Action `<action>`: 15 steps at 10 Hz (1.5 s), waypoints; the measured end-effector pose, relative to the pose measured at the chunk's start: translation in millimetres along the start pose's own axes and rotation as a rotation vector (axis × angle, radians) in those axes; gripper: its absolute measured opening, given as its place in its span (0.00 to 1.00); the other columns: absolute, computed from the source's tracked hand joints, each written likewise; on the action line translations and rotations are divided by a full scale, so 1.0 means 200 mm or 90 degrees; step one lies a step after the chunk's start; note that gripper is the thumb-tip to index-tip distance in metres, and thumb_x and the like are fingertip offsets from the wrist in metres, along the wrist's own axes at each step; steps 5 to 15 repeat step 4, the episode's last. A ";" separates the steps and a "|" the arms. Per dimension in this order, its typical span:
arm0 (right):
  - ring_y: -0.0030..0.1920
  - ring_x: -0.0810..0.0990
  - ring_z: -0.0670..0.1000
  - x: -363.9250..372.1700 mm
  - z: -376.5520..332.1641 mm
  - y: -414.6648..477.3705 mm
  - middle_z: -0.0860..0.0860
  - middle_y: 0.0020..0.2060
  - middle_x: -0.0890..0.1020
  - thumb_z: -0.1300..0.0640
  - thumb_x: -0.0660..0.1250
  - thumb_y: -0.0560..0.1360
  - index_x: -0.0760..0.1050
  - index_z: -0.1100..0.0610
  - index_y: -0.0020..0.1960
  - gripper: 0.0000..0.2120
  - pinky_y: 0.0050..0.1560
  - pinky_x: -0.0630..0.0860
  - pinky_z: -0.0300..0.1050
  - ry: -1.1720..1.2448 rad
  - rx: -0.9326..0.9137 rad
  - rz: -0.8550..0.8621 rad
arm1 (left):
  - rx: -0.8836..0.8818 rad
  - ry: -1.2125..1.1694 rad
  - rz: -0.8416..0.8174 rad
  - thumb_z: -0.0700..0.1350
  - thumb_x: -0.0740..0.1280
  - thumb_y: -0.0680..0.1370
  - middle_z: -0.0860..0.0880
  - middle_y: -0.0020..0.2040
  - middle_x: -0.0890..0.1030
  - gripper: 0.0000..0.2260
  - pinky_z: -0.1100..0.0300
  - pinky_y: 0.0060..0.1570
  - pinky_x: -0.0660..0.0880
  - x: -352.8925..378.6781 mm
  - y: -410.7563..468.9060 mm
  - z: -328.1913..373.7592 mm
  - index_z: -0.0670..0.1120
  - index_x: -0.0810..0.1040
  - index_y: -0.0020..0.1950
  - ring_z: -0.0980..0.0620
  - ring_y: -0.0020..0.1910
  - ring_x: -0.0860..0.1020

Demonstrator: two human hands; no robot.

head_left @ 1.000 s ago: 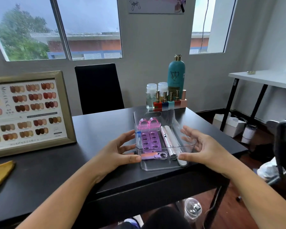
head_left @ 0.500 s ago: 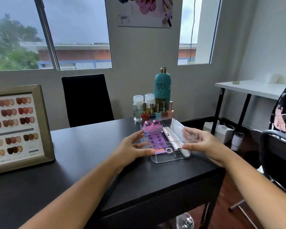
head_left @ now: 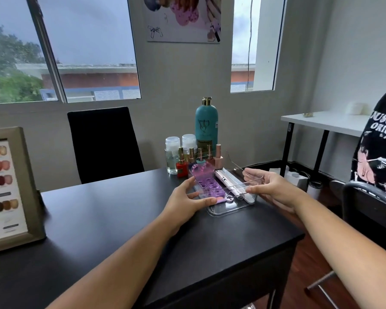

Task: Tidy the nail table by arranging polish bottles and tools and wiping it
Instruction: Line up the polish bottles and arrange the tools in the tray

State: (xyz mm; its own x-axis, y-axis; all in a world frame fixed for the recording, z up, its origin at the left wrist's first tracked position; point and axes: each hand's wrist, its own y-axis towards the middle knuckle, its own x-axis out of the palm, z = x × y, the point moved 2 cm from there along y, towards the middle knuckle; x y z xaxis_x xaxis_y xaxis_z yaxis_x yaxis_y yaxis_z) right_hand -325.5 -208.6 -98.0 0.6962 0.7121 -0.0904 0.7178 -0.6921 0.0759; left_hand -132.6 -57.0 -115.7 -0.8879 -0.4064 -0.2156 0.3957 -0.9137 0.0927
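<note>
Gripping clear plastic tray (head_left: 230,209) between both hands: left hand (head_left: 187,200) and right hand (head_left: 269,188) fingers curled on its sides. Purple toe separators (head_left: 206,186) inside, between the fingers; glossy polish bottles (head_left: 196,161) just beyond fingertips on matte black table (head_left: 120,219).

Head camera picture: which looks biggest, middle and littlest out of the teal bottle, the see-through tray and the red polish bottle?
1. See-through tray, largest, though it sits nearer the camera, which helps.
2. Teal bottle, tall but narrower.
3. Red polish bottle, clearly smallest.
Left hand and right hand hold the tray's sides.
</note>
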 end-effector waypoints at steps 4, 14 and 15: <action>0.71 0.65 0.48 0.00 -0.11 -0.06 0.55 0.73 0.65 0.56 0.75 0.60 0.58 0.62 0.74 0.47 0.73 0.60 0.48 -0.061 -0.085 0.046 | 0.020 0.075 0.003 0.59 0.76 0.56 0.52 0.70 0.70 0.49 0.56 0.59 0.74 -0.03 -0.02 0.07 0.51 0.61 0.74 0.53 0.61 0.73; 0.71 0.65 0.48 0.00 -0.11 -0.06 0.55 0.73 0.65 0.56 0.75 0.60 0.58 0.62 0.74 0.47 0.73 0.60 0.48 -0.061 -0.085 0.046 | 0.020 0.075 0.003 0.59 0.76 0.56 0.52 0.70 0.70 0.49 0.56 0.59 0.74 -0.03 -0.02 0.07 0.51 0.61 0.74 0.53 0.61 0.73; 0.71 0.65 0.48 0.00 -0.11 -0.06 0.55 0.73 0.65 0.56 0.75 0.60 0.58 0.62 0.74 0.47 0.73 0.60 0.48 -0.061 -0.085 0.046 | 0.020 0.075 0.003 0.59 0.76 0.56 0.52 0.70 0.70 0.49 0.56 0.59 0.74 -0.03 -0.02 0.07 0.51 0.61 0.74 0.53 0.61 0.73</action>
